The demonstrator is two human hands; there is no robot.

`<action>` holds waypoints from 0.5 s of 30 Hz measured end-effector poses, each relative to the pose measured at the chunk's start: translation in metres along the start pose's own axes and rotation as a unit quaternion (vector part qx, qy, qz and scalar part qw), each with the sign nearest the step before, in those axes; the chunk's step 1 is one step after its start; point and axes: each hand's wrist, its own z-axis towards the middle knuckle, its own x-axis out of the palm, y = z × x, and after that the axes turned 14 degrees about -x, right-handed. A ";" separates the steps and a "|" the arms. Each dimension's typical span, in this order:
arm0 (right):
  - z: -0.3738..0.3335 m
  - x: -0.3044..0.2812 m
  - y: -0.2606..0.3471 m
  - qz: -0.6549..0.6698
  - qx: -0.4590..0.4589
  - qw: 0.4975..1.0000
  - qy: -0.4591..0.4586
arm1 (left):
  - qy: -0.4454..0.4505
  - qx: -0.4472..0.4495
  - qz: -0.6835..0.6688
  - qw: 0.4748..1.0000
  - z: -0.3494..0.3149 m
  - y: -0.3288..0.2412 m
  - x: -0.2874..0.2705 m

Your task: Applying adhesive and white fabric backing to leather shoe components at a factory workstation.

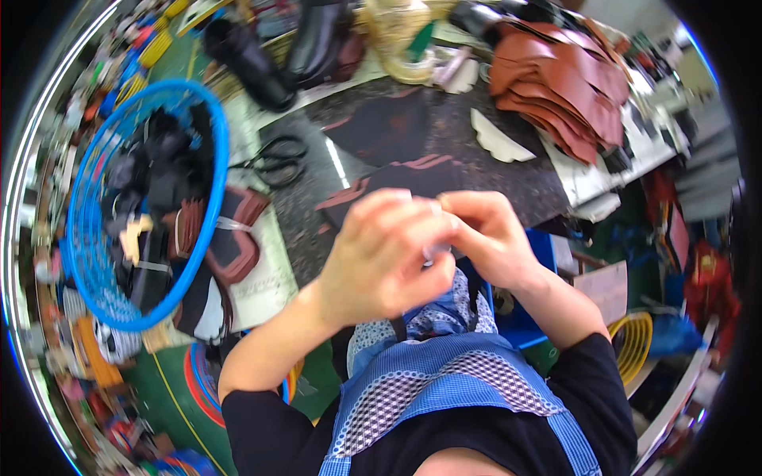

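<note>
Blue checked apron cloth (476, 397) fills my feed's lower middle. Above it I see the left hand (389, 258) and right hand (490, 242), fingers curled, tips drawn together. Motion blur hides the grip: how far either pinch is closed, or what it has hold of, I cannot tell. Dark cut panels (409, 176) with reddish-brown edges lie just beyond the hands on the speckled tabletop (508, 186). Left of them I make out black-handled scissors (279, 163) and a blue plastic basket (221, 170); to the right, stacked brown leather pieces (556, 87).
</note>
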 end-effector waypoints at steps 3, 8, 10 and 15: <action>0.005 0.014 0.006 0.053 0.036 0.985 -0.159 | 0.091 0.069 -0.119 0.986 -0.008 -0.046 0.021; -0.010 -0.057 -0.016 -0.250 -0.188 0.858 -0.408 | 0.027 -0.213 -0.666 0.714 0.010 -0.068 0.003; -0.072 -0.104 -0.007 -0.425 -0.093 0.794 -0.425 | -0.044 -0.381 -0.828 0.409 0.013 -0.042 -0.009; -0.129 -0.107 -0.001 -0.601 -0.103 0.772 -0.179 | 0.022 -0.436 -0.792 0.427 -0.009 0.001 0.003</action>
